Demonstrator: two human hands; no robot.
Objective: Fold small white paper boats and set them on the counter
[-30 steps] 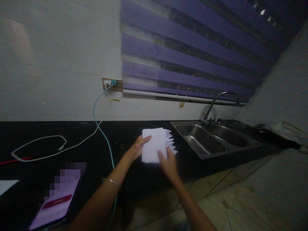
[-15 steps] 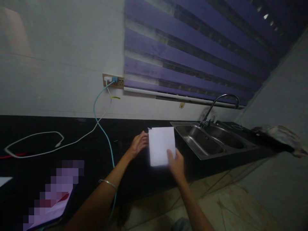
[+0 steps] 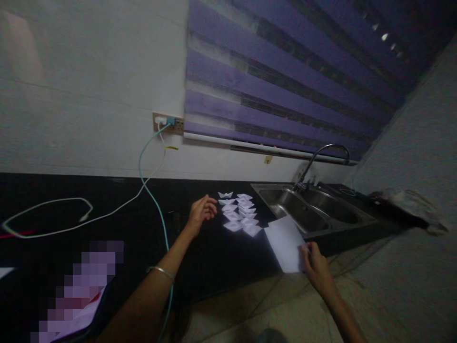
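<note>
"White paper (image 3: pixel 284 245): where is it?"
"Beside the paper boats (image 3: pixel 247 215), my right hand (image 3: pixel 316 264) pinching its edge."
"And your left hand (image 3: pixel 201 214)?"
"Loosely curled, nothing visible in it. I'd pinch lightly, keeping the corner off the boats so neither creases."

Cut edges, blocked-out screen, uncounted white paper.
Coarse squares obscure most of the flat, dark-rimmed device's lit screen (image 3: pixel 80 305), and the bottom edge crops it. The left edge cuts a white paper sheet (image 3: pixel 4 272) and a thin red object (image 3: pixel 17 235), too slight to identify. The top edge crops the purple-striped fabric blind (image 3: pixel 285 76). Small folded white paper boats (image 3: pixel 233 216) partly hide one another. How many layers make up the rectangular white paper (image 3: pixel 284 245) in the bare right hand (image 3: pixel 317 267) cannot be told. The dark, elongated bundle (image 3: pixel 403 212) is blurred.
</note>
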